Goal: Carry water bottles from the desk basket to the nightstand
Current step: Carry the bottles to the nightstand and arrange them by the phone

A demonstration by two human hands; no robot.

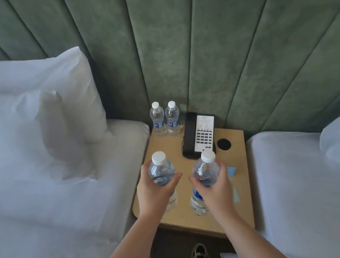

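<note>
Both hands (186, 189) grip upright bottles (161, 171) above the nightstand (241, 186).

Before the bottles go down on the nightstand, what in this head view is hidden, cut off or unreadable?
- Left hand covers the lower half of its clear plastic water bottle; whether its base touches the tan wooden nightstand is unclear.
- Right hand covers the middle of the other clear bottle.
- Black-and-white desk phone: key labels too small.
- Light blue card: partly behind the right hand.
- Desk basket: not in view.
</note>
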